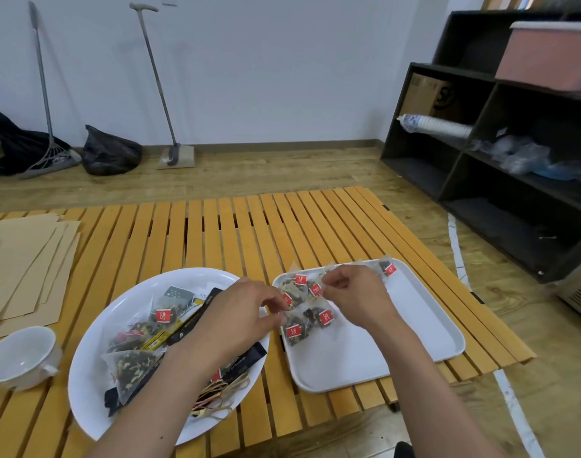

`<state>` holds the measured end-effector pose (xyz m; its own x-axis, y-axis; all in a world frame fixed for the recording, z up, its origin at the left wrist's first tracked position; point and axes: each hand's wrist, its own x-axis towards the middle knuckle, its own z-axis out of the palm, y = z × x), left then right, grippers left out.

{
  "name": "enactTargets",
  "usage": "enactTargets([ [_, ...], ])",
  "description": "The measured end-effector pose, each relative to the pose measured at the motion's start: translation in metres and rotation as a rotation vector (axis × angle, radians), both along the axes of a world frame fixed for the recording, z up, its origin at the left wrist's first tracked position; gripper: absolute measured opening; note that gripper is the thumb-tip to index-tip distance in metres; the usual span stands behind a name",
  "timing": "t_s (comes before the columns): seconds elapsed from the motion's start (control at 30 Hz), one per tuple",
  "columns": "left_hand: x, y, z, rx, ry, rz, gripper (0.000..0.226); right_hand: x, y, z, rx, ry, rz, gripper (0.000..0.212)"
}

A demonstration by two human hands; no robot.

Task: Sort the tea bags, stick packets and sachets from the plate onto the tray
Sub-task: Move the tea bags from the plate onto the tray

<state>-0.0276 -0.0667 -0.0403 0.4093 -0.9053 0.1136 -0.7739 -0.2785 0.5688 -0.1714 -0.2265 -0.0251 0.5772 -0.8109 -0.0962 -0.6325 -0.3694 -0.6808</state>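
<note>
- the step in hand looks like laying out tea bags: both hands meet over the near-left corner of the white tray (424, 338), where a cluster of pyramid tea bags (307, 314) with red tags already lies in the left part.
- the left hand (241, 314) reaches across from above the white plate (94, 365), fingers curled in a narrow pinch at the tray's left rim; it seems to hold the edge or string of one tea bag, though what exactly is pinched is too small to tell.
- the right hand (351, 294) hovers over the tray's far-left area, thumb and fingers closed narrowly on what appears to be a mesh bag corner or tag.
- the plate still carries much of the load: more tea bags, dark stick packets (196, 320), a dark sachet (249, 357) and a bunch of rubber bands (221, 393) near its front edge.
- next move, as i judge it: set this bag beside the others, then go back to the plate for another, keeping sticks and sachets for the bare right part of the tray.
- around: a white cup (19, 357) just left of the plate, brown paper sheets (24, 266) further left, all on a slatted wooden table (249, 226).
- in the way: strings and tags may tangle, and the rubber bands could snag on a packet being lifted.
</note>
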Motion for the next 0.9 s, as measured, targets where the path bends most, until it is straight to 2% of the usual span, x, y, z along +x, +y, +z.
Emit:
enactTargets([
  [0.07,-0.001,-0.003,-0.002,0.008,-0.054,-0.01,0.019,-0.007,-0.008,0.001,-0.014,0.031,-0.082,0.009],
  [0.13,-0.002,-0.008,-0.005,0.009,-0.082,-0.014,0.024,-0.01,-0.013,-0.001,-0.002,0.203,-0.131,0.015],
  [0.23,-0.006,-0.016,-0.009,0.025,-0.15,-0.029,0.029,-0.008,-0.007,-0.005,0.114,0.408,-0.037,0.012],
  [0.37,-0.009,-0.025,-0.015,0.056,-0.216,-0.017,0.022,0.002,0.0,-0.011,0.114,0.335,0.045,0.023],
  [0.63,-0.008,-0.029,-0.02,0.008,-0.132,0.01,0.015,0.0,-0.005,-0.018,0.14,0.175,0.082,0.032],
  [0.8,-0.003,-0.022,-0.017,0.024,-0.126,0.024,0.021,0.0,-0.006,-0.015,0.115,0.202,0.07,0.029],
  [0.9,0.009,-0.012,-0.004,-0.016,-0.084,0.061,0.02,-0.002,-0.007,-0.011,0.0,0.185,0.042,0.022],
])
